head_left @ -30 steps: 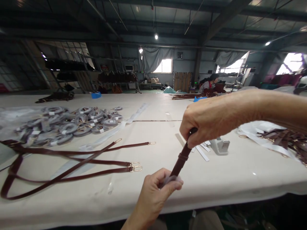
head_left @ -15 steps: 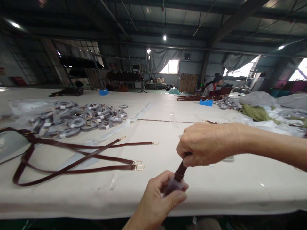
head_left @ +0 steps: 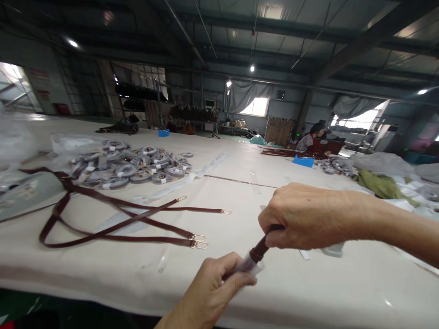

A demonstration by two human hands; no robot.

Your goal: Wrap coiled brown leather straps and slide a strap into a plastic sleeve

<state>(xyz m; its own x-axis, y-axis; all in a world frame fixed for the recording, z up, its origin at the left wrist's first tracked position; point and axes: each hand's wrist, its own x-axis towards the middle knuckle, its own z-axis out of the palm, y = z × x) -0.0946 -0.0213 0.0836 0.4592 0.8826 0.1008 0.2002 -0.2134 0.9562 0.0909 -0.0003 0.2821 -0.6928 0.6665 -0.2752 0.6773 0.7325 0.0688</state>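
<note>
the long pale table (head_left: 103, 274) carries a heap of wrapped strap coils (head_left: 130, 167), then several dark red straps (head_left: 120, 224) with gold clasps lying loose. above the near edge, the right hand (head_left: 305, 219) is closed in a fist round a dark red strap (head_left: 259, 250); the left hand (head_left: 216, 288) pinches a clear plastic sleeve (head_left: 248, 264) over the strap's lower end. judged risk: the thin sleeve could bunch or tear, or slip from the pinch, if strap and sleeve go out of line.
</note>
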